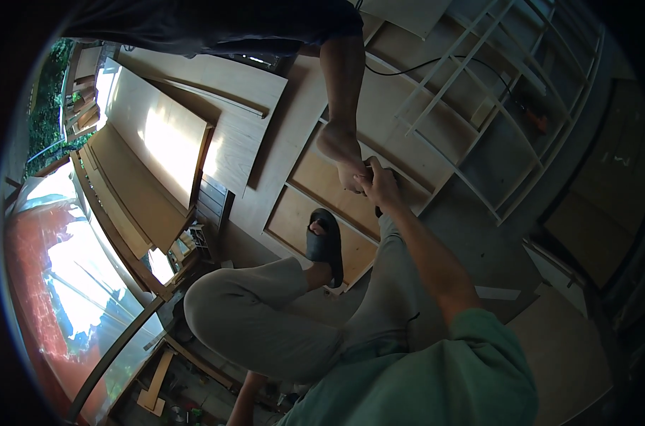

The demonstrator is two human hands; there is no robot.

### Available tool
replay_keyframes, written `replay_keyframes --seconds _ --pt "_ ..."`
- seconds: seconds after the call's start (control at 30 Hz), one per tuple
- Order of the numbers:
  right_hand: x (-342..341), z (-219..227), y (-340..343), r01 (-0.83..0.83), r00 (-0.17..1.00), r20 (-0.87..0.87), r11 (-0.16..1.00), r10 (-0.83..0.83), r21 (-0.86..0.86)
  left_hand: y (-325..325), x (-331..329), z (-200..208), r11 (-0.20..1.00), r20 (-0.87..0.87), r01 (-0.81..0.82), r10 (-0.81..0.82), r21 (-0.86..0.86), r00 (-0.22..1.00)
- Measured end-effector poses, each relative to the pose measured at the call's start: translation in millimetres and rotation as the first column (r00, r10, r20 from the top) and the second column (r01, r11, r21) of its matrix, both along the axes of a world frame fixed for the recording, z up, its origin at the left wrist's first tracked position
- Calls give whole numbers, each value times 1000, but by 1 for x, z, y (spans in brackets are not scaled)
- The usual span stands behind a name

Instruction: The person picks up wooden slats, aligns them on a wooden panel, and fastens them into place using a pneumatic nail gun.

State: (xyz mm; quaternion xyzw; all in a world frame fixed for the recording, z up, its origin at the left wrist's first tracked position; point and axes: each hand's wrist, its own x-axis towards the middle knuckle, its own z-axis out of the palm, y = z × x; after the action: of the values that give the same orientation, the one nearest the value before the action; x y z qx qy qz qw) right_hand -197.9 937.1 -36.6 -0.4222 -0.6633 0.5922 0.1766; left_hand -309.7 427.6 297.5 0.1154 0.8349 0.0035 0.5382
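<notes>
My right hand point(381, 186) reaches forward over a wooden frame with panels point(326, 190), its fingers curled. Something small and dark shows at the fingers, too shadowed to name. Right beside my fingertips is another person's bare foot point(341, 153), on the frame; whether my hand touches it I cannot tell. My left forearm point(246, 403) comes up from the lower edge, and the hand is hidden behind my bent leg. My own foot wears a black slide sandal point(325, 248) and rests at the frame's near side.
A lattice of thin pale strips point(471, 92) stands at the upper right, with a black cable point(414, 69) near it. Large boards point(155, 135) lean at the left beside translucent sheeting point(88, 284). A dark-framed panel point(606, 192) is at the right.
</notes>
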Motion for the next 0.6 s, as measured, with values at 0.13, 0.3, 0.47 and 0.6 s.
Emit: replay_keyframes --seconds 0.13,0.3,0.47,0.6 --pt "0 -9 12 -30 999 13 998 30 50 14 -16 -4 967 -74 -254 253 -4 965" --pt "5 -19 18 -44 997 64 990 36 132 16 -19 -10 887 -144 -460 461 37 876" --pt "2 -4 31 -5 1000 6 995 4 99 44 4 -11 915 100 -332 361 -227 927" --pt "5 -6 42 -18 999 34 994 15 107 67 -53 -36 909 -115 -386 406 158 907"
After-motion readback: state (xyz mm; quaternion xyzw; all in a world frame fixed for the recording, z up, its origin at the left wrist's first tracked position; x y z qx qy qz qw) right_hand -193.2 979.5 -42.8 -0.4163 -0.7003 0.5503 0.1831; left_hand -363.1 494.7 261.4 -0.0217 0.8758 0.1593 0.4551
